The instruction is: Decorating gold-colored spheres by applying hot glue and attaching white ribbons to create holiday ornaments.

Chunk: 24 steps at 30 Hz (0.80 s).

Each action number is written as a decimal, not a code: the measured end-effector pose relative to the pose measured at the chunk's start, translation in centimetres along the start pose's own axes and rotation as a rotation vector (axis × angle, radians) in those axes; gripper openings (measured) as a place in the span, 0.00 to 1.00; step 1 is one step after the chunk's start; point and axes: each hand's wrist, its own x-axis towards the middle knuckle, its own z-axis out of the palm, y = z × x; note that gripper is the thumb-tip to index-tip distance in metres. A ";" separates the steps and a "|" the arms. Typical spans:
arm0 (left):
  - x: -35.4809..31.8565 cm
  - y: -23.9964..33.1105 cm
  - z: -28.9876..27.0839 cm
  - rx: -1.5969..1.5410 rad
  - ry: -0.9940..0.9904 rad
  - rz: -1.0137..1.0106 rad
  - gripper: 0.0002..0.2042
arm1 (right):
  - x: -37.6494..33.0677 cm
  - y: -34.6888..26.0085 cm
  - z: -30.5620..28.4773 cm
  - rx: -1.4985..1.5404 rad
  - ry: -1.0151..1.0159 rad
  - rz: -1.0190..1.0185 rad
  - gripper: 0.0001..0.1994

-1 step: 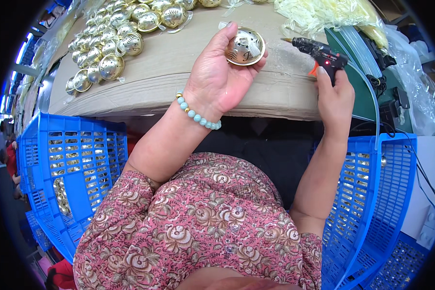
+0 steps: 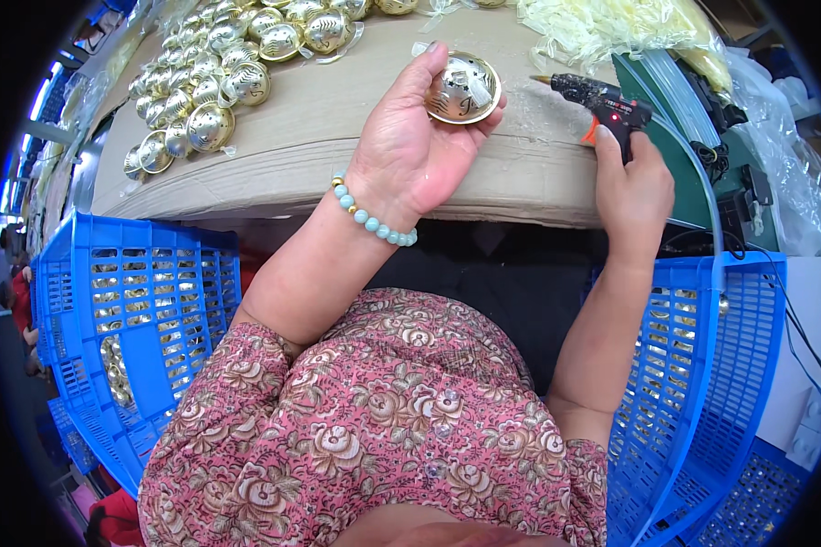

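Note:
My left hand (image 2: 410, 146), palm up over the cardboard-covered table (image 2: 310, 146), holds a shiny gold half-sphere shell (image 2: 463, 88) at its fingertips. A string of pale green beads (image 2: 374, 219) circles that wrist. My right hand (image 2: 631, 187) grips the handle of a black glue gun (image 2: 597, 98) with an orange trigger and a lit red lamp. The gun's nozzle points left, a short way from the shell's right rim and not touching it.
Several gold shells (image 2: 214, 77) lie heaped at the table's far left. A bundle of pale yellow strips (image 2: 611, 27) lies at the far right by a green box (image 2: 689, 128) and cables. Blue slatted crates stand at my left (image 2: 128, 310) and right (image 2: 702, 383).

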 end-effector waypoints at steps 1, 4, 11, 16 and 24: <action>-0.1 0.0 0.0 -0.014 0.001 0.024 0.20 | -0.5 -0.7 0.0 -0.431 0.170 -0.113 0.10; -0.5 -0.1 0.3 -0.011 0.002 0.051 0.18 | -1.7 -3.1 0.4 -0.679 0.381 -0.326 0.10; -0.4 0.0 -0.9 -0.045 -0.160 -0.024 0.11 | -2.2 -5.8 5.9 0.219 0.264 -0.772 0.12; -0.3 0.5 -1.3 -0.151 -0.162 -0.030 0.10 | -2.1 -5.7 7.9 0.168 0.263 -0.854 0.08; -0.1 1.5 -1.5 -0.122 -0.127 0.009 0.11 | -1.7 -6.4 8.7 0.127 0.316 -0.825 0.06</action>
